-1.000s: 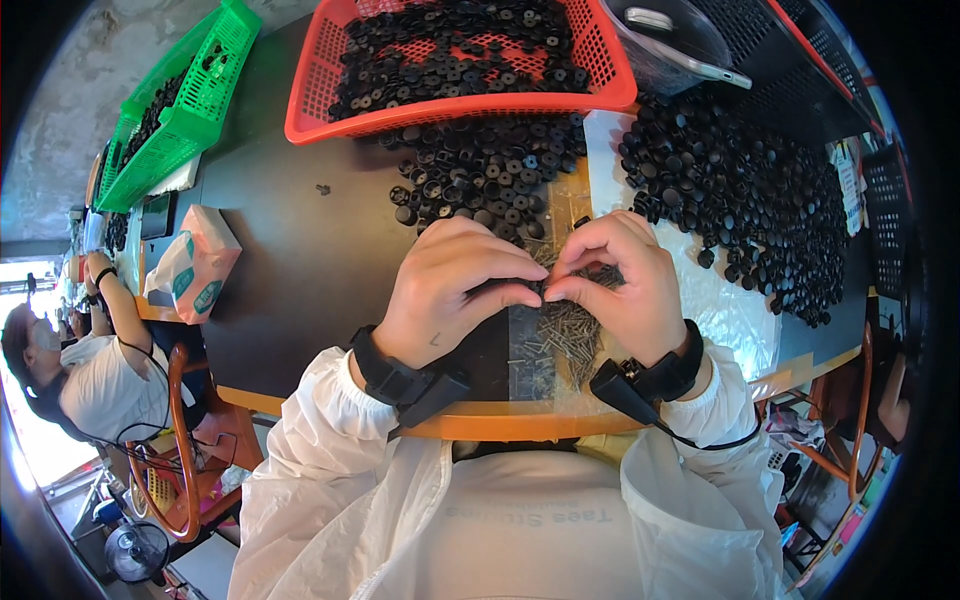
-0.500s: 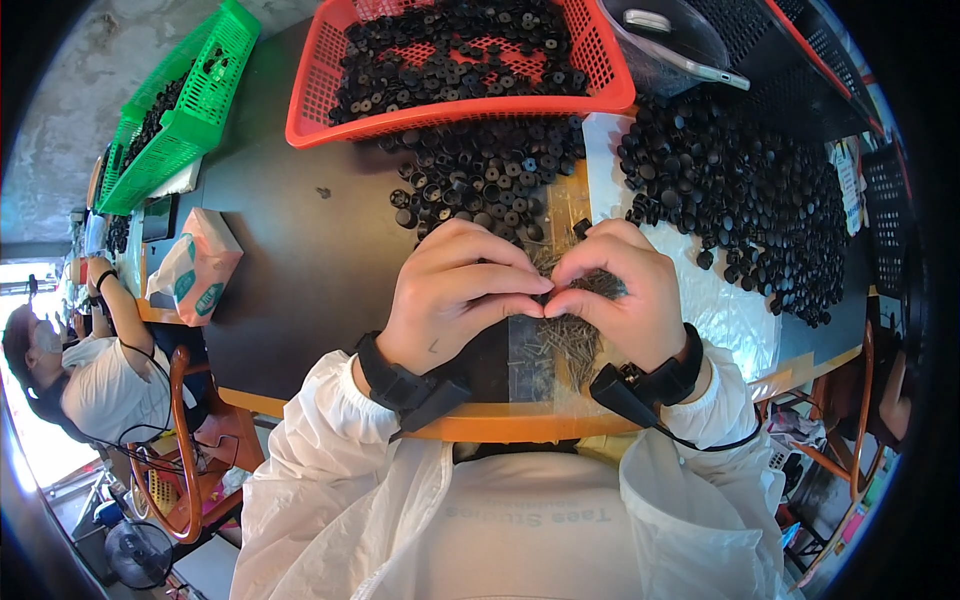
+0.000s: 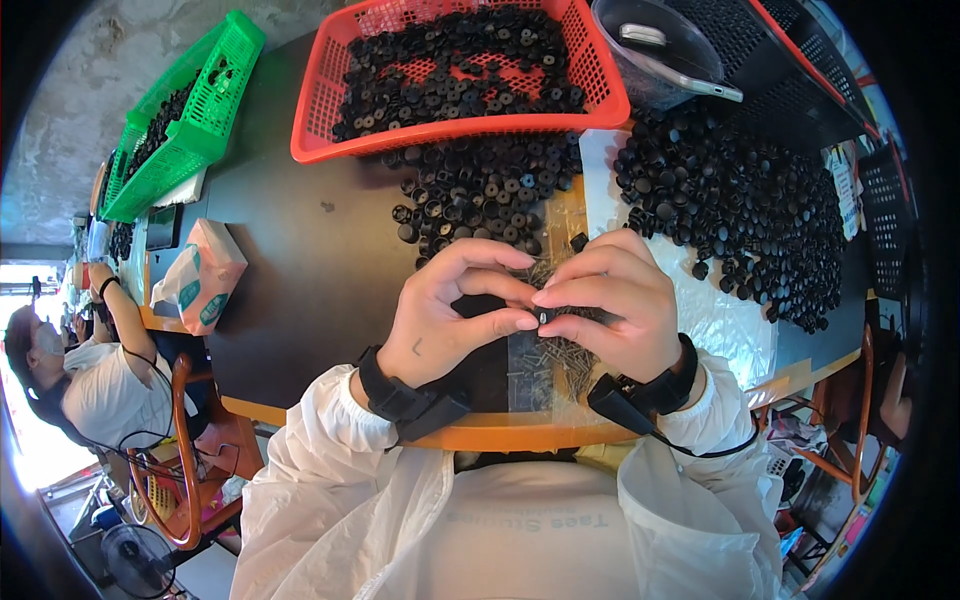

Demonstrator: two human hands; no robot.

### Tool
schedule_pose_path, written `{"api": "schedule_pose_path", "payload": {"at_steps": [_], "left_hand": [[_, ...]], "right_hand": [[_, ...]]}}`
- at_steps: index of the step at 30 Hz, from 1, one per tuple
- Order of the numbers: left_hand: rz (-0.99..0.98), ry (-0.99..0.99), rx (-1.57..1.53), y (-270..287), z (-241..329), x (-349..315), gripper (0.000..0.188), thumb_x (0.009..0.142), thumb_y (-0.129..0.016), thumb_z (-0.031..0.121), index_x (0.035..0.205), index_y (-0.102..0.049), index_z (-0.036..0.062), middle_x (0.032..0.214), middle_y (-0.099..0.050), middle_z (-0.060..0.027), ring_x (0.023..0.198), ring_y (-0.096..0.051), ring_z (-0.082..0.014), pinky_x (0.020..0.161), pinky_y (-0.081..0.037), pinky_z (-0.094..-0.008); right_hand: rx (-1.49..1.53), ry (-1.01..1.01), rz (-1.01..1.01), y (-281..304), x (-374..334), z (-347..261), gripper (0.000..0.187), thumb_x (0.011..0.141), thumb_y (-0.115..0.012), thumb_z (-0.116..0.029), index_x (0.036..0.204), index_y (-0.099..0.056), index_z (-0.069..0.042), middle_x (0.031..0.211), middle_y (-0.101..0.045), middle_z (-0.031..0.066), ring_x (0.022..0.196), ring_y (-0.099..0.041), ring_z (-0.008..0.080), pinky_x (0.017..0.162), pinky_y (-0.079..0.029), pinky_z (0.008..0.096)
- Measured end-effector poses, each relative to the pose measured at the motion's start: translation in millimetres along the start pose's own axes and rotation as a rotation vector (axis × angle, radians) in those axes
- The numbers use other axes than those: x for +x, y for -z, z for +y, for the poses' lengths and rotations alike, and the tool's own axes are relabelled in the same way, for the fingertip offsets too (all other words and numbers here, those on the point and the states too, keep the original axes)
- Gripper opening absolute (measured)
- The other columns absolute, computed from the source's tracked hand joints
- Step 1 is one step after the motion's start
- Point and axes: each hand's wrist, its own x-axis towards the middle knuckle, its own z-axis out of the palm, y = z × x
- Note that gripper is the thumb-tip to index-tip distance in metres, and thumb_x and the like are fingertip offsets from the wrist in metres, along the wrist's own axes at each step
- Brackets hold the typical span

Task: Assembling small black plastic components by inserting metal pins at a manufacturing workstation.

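Note:
Between the fingertips of my left hand and my right hand is a small black plastic part with a shiny spot on it. Both hands pinch it from opposite sides, and the fingers hide most of it. Just under my fingers lies a heap of thin metal screws. Beyond my hands spreads a pile of black round parts with center holes. A bigger pile of smooth black caps covers a plastic sheet to the right.
A red basket of black parts stands at the back. Behind the caps are a clear tub and a black crate. Leftward stand a tissue pack and a green basket; a person sits beyond.
My hands have come slightly nearer to me and my left fingers have spread apart. The black part between my fingertips now shows, with its shiny spot in view.

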Motion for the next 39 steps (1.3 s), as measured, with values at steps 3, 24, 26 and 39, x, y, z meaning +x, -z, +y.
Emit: {"api": "schedule_pose_path", "payload": {"at_steps": [3, 24, 26, 39], "left_hand": [[0.021, -0.200, 0.353, 8.6, -0.7, 9.3, 0.032, 0.077, -0.081, 0.007, 0.104, -0.064, 0.0047, 0.101, -0.068, -0.0063, 0.092, -0.063, -0.0191, 0.087, -0.047, -0.0319], [0.148, -0.177, 0.284, 20.2, -7.0, 9.4, 0.034, 0.079, -0.079, 0.009, 0.107, -0.061, -0.0015, 0.104, -0.061, -0.0086, 0.094, -0.057, -0.0138, 0.086, -0.046, -0.0277], [0.112, -0.161, 0.210, 18.3, -10.1, 8.8, 0.036, 0.079, -0.079, 0.009, 0.110, -0.061, -0.0015, 0.105, -0.062, -0.0087, 0.095, -0.057, -0.0142, 0.086, -0.046, -0.0282], [-0.017, -0.218, 0.198, 14.3, -12.2, 6.9, 0.031, 0.076, -0.079, 0.001, 0.106, -0.071, -0.0010, 0.109, -0.065, -0.0129, 0.098, -0.061, -0.0209, 0.088, -0.049, -0.0323]], "right_hand": [[0.067, -0.011, 0.032, -3.3, -1.3, 2.2, 0.032, 0.067, -0.084, -0.010, 0.098, -0.075, -0.010, 0.095, -0.072, 0.0030, 0.085, -0.062, 0.0219, 0.075, -0.050, 0.0316], [0.601, -0.450, 0.077, -6.5, -8.3, 7.3, 0.025, 0.079, -0.078, -0.002, 0.101, -0.066, 0.000, 0.095, -0.068, 0.0044, 0.081, -0.061, 0.0097, 0.074, -0.050, 0.0247], [0.548, -0.420, 0.058, -8.6, -8.7, 4.3, 0.024, 0.079, -0.078, -0.003, 0.100, -0.066, 0.000, 0.093, -0.068, 0.0045, 0.080, -0.061, 0.0099, 0.074, -0.050, 0.0250], [0.331, -0.330, 0.076, -13.9, -5.4, -1.2, 0.024, 0.075, -0.083, -0.010, 0.093, -0.068, -0.003, 0.085, -0.068, 0.0055, 0.073, -0.065, 0.0144, 0.067, -0.052, 0.0268]]}}
